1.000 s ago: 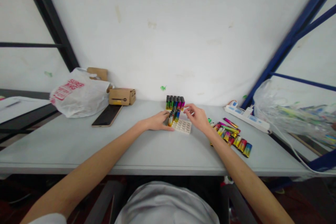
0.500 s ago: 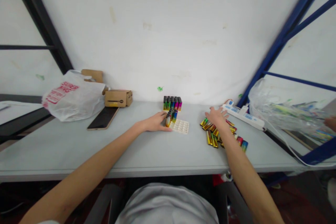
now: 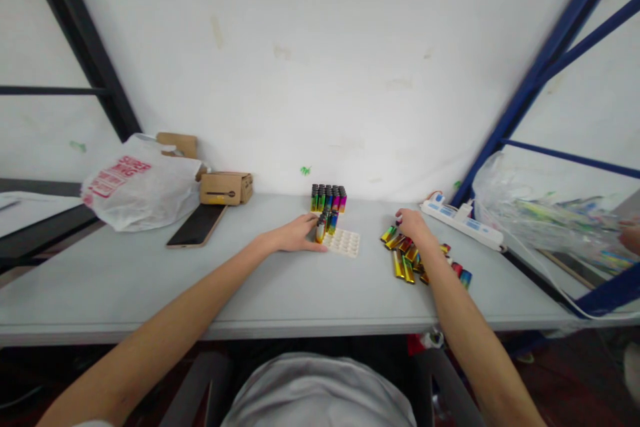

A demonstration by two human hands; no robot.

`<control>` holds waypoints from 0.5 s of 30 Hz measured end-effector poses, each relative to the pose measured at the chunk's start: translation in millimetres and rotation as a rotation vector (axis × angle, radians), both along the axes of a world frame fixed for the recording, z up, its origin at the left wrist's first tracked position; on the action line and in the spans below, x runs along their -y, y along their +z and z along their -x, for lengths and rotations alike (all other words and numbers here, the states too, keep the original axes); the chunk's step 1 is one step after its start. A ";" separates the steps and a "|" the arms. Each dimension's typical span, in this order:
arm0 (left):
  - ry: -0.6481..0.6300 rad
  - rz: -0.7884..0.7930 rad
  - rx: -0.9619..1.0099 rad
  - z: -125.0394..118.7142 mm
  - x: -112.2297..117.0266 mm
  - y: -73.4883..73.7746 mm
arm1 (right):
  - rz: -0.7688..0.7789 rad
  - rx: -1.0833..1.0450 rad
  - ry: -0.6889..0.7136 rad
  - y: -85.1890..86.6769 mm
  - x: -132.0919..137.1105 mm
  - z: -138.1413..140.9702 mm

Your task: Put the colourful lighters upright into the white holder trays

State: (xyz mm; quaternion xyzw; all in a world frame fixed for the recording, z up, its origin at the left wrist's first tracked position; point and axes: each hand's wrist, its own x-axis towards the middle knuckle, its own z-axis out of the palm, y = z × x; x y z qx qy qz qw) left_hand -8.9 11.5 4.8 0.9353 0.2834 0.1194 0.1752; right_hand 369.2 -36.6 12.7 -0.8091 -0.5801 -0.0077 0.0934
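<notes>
My left hand (image 3: 299,233) is curled round the left end of a white plastic tray (image 3: 347,242) with round cells. Its thumb lies along the near edge and its fingers reach behind the lighters (image 3: 327,221) that stand upright in the tray's left cells. Over the far side of a loose pile of shiny gold and coloured lighters (image 3: 407,267), my right hand (image 3: 413,223) has its fingers pinched together. A dark reddish end of a lighter (image 3: 399,220) shows at the fingertips; the rest is hidden by the hand.
Behind the tray stands a block of upright lighters (image 3: 329,197) with black tops. To the left are a phone (image 3: 197,225), a cardboard box (image 3: 226,187) and a white plastic bag (image 3: 143,183). A power strip (image 3: 465,223) and a clear bag (image 3: 545,213) lie right.
My right hand has closed from spread fingers to a pinch on a lighter at the pile's far side. My left hand and the tray have hardly moved.
</notes>
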 end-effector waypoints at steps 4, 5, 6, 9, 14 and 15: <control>-0.021 -0.024 0.024 -0.1 -0.2 -0.7 | -0.057 0.022 0.022 0.1 -5.0 -0.2; -0.030 -0.033 0.033 0.0 -0.3 -1.0 | -0.074 0.025 0.033 2.1 -5.4 0.4; -0.037 -0.042 0.041 0.1 -0.4 -1.2 | -0.106 0.026 0.058 4.9 -5.4 1.7; -0.036 -0.055 0.032 0.3 -0.5 -1.1 | -0.313 -0.027 0.218 15.2 -3.7 10.0; -0.040 -0.056 0.025 0.2 -0.9 -0.4 | -0.539 -0.359 0.448 19.3 1.1 40.7; -0.047 -0.061 0.034 0.1 -1.0 -0.4 | -0.514 -0.451 0.494 17.1 2.0 48.7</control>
